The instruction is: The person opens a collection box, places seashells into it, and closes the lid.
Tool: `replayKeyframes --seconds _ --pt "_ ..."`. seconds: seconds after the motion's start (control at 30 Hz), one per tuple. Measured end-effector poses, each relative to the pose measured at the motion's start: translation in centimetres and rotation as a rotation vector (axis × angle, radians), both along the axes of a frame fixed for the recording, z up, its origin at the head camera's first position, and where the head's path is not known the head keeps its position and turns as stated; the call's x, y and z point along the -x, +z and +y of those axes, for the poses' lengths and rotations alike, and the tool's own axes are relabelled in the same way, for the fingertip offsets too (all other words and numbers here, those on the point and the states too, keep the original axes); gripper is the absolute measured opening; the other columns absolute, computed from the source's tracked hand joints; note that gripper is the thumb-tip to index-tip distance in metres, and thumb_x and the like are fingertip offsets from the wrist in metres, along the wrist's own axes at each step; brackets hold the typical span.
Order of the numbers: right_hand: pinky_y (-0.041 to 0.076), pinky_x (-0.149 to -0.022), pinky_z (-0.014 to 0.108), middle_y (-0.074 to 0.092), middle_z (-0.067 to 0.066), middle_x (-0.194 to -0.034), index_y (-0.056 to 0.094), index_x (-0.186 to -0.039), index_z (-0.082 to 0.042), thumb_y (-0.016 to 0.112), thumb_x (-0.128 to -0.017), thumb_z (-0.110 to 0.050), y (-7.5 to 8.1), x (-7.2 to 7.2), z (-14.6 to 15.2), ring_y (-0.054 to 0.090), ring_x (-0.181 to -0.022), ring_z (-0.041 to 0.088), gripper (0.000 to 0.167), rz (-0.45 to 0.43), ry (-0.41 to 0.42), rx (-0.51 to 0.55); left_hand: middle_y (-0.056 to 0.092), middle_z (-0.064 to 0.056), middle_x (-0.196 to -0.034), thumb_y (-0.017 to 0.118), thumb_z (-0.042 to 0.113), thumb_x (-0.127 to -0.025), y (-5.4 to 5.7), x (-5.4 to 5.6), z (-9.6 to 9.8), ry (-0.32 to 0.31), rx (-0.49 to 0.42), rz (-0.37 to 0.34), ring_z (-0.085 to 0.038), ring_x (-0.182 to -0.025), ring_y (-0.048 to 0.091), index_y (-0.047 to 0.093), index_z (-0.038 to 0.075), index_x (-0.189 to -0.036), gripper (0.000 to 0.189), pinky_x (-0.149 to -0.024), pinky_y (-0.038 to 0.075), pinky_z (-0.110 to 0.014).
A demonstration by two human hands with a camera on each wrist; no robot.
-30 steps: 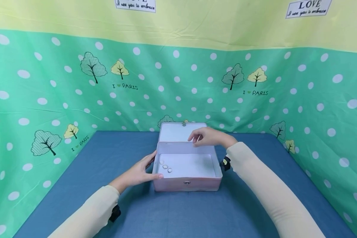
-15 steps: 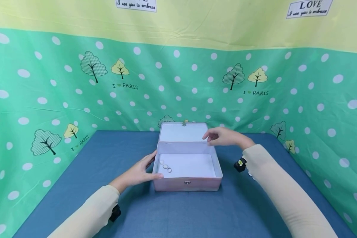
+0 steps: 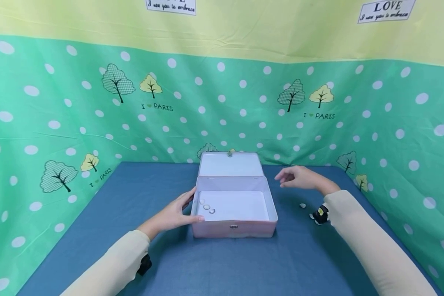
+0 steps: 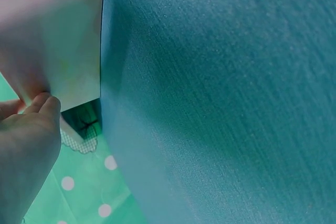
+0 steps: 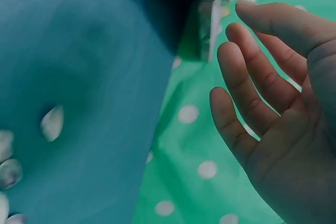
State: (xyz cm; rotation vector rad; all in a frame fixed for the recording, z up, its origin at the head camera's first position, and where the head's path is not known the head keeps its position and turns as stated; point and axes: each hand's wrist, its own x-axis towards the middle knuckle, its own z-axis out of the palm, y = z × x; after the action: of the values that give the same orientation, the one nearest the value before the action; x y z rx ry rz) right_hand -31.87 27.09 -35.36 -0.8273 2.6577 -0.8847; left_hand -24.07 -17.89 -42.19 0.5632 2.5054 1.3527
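A pale pink tin box point(image 3: 234, 229) stands on the table with its lid point(image 3: 230, 164) raised at the back. My left hand point(image 3: 172, 211) grips the box's left end, the thumb at the front rim and the fingers against the side wall. Three small seashells point(image 3: 212, 211) lie inside, near the left wall. Right of the box, my right hand point(image 3: 301, 179) hovers above the table with loosely bent fingers and holds nothing. Below it lies a single white seashell point(image 5: 52, 123). More seashells point(image 5: 10, 173) are grouped nearby, mostly hidden by the wrist camera in the head view.
A dark blue cloth covers the table point(image 3: 222, 267). Green and yellow printed curtain point(image 3: 222, 98) hangs behind it and along both sides. Each wrist carries a black camera point(image 3: 320, 214) close to the sleeve.
My right hand has moved from above the box out to the right and slightly lower. Seashells on the table beside it have come into sight. The left hand has stayed at the box.
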Motion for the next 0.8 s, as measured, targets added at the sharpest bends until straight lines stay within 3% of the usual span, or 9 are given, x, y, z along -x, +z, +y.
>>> replayKeyframes --seconds 0.13,0.4,0.8 --pt "0.056 -0.083 0.036 0.069 0.006 -0.103 0.070 -0.117 -0.003 0.070 -0.096 -0.015 -1.4 -0.5 2.0 0.067 -0.099 0.025 0.024 -0.012 -0.032 -0.019 0.013 -0.013 -0.165 0.081 0.046 -0.083 0.0 0.0 0.0 0.005 0.004 -0.004 -0.031 -0.150 0.021 0.010 0.018 -0.163 0.110 -0.117 0.025 -0.053" --pt "0.055 -0.079 0.035 0.068 0.018 -0.111 0.066 -0.124 0.004 0.067 -0.097 -0.012 -4.2 -1.1 5.0 0.066 -0.097 0.024 0.031 -0.082 -0.082 -0.041 0.014 -0.014 -0.165 0.082 0.046 -0.083 -0.1 0.0 0.0 0.007 0.010 0.002 -0.031 -0.149 0.022 0.011 0.017 -0.163 0.111 -0.117 0.026 -0.052" --pt "0.053 -0.079 0.038 0.068 0.008 -0.108 0.069 -0.119 0.001 0.072 -0.094 -0.014 -7.0 -2.3 7.0 0.063 -0.094 0.021 0.030 -0.165 -0.189 -0.053 0.014 -0.013 -0.165 0.082 0.046 -0.083 -0.2 0.0 0.0 0.012 0.012 0.006 -0.031 -0.149 0.022 0.011 0.019 -0.163 0.110 -0.117 0.026 -0.051"
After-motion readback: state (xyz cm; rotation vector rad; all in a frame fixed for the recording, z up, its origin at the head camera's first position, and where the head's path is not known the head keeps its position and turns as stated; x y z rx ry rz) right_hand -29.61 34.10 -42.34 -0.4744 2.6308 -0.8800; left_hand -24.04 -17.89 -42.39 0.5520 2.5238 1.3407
